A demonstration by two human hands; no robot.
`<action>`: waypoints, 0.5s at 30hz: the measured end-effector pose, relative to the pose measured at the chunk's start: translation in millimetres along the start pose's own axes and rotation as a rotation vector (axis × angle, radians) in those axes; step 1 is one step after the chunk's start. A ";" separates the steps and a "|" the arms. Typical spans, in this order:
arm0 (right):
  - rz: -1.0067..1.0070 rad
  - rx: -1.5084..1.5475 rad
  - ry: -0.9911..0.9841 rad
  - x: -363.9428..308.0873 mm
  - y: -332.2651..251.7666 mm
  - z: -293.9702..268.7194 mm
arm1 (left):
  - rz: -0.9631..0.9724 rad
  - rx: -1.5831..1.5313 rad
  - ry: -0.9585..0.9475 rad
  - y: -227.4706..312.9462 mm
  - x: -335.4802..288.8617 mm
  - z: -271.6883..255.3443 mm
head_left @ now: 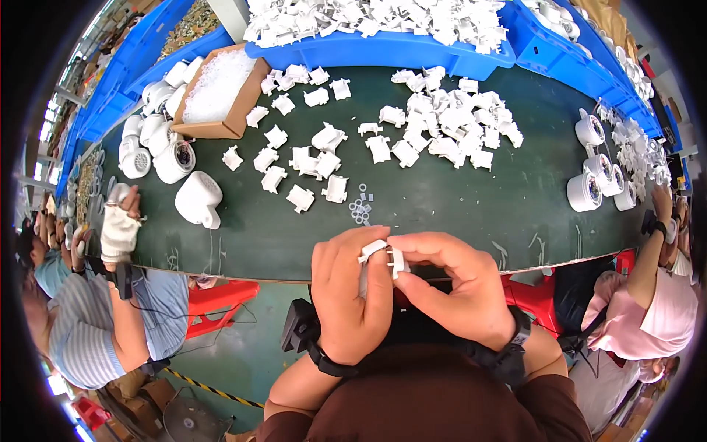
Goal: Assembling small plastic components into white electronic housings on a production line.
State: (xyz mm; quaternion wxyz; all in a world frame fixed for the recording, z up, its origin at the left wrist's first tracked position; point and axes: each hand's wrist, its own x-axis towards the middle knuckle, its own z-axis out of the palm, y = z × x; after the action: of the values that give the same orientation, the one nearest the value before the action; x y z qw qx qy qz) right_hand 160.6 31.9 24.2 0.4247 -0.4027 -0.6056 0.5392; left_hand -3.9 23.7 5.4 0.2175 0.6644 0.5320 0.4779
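Over the table's front edge my two hands meet, fingertips close together. Between the thumb and fingers of my left hand [350, 291] is a small white plastic part [373, 250]. My right hand [460, 283] pinches another white plastic piece [398, 261] right beside it; whether the two are joined I cannot tell. Just beyond my fingers lie several small clear rings [359, 214] on the green table. Loose white plastic parts [317, 162] are scattered farther off, with a denser heap [456, 125] to the right.
A blue bin [383, 53] heaped with white parts stands at the back. Left of it is a cardboard box [232, 110] of clear pieces. White rounded housings [199, 199] stand at the left, more [584, 191] at the right. Co-workers sit on both sides; a gloved hand [120, 228] rests at left.
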 end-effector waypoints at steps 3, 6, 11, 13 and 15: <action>0.079 0.049 0.029 0.0 -2.7 4.5 | 0.025 0.033 -0.010 -1.9 -2.0 -1.5; -0.006 -0.005 0.050 0.1 3.8 7.9 | 0.043 0.045 -0.014 -4.7 -4.6 -0.8; -0.021 0.025 0.138 -4.1 9.3 20.3 | 0.062 0.040 -0.001 -6.7 -7.7 2.5; -0.076 -0.029 0.164 -4.9 12.0 22.4 | 0.057 0.055 -0.009 -7.4 -9.2 4.9; -0.166 -0.176 0.195 -4.9 12.8 24.2 | 0.116 0.079 0.023 -9.2 -10.6 8.1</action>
State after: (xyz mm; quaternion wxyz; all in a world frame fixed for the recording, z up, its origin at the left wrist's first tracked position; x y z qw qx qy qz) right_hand 139.6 21.0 9.7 0.4875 -0.4373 -0.6376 0.4057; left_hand -1.2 18.9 -9.9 0.1568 0.6966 0.5136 0.4758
